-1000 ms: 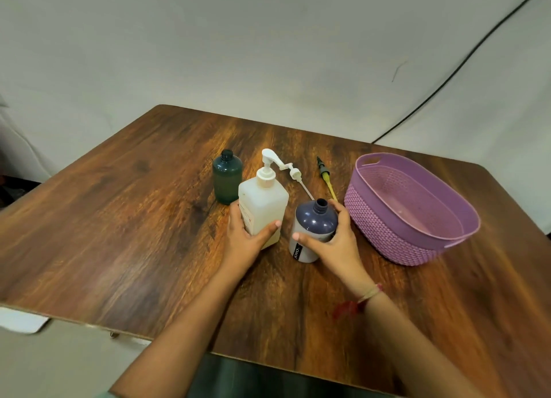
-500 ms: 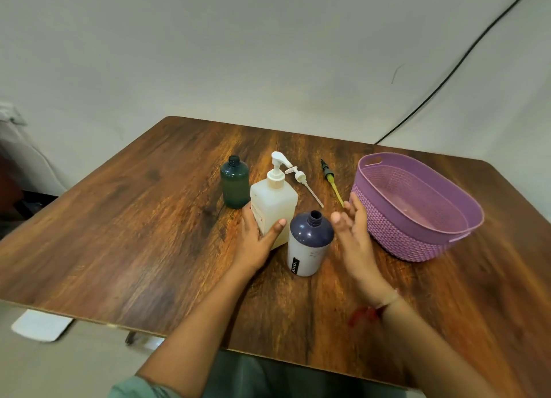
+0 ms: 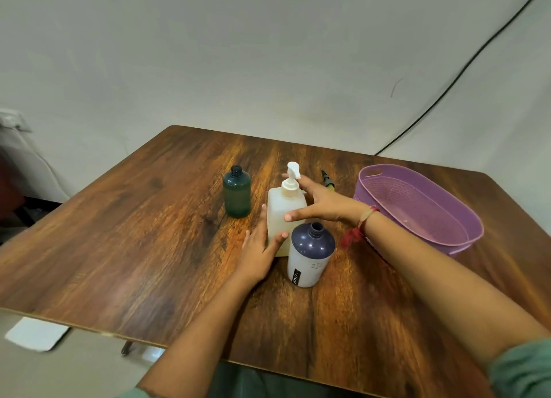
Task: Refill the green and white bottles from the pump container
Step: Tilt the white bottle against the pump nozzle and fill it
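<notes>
- At mid-table, gripping the pump container [image 3: 286,215] low on its left side with the left hand [image 3: 256,248]: thumb curled across the front face, fingers wrapped round the far edge.
- Reaching in from the right with the right hand [image 3: 325,204], spread wide and nearly straight, closed on nothing; thumb tip laid on the container's front, fingers stretched past the pump neck on its far side. Contact of those fingers with the neck impossible to tell.
- Wearing a red thread band [image 3: 357,230] on the right wrist.
- Just nearer the camera than the container and slightly to its right: the white bottle [image 3: 310,256], upright, dark-shouldered, neck uncapped, below the right forearm, held by neither hand.
- Left of the container and a little farther back: the green bottle [image 3: 237,196], upright, uncapped, apart from both hands.
- Behind the right hand: a slim black-and-yellow nozzle piece [image 3: 328,180], lying on the wood, mostly hidden by the fingers.
- Farther right: a purple basket [image 3: 417,206] of woven-look plastic, resting on the tabletop near the right edge.
- Under all of these: a dark wooden table [image 3: 149,248].
- Beyond the table: a pale wall crossed diagonally by a black cable [image 3: 447,87]; at lower left on the floor, a white sheet [image 3: 35,333].
</notes>
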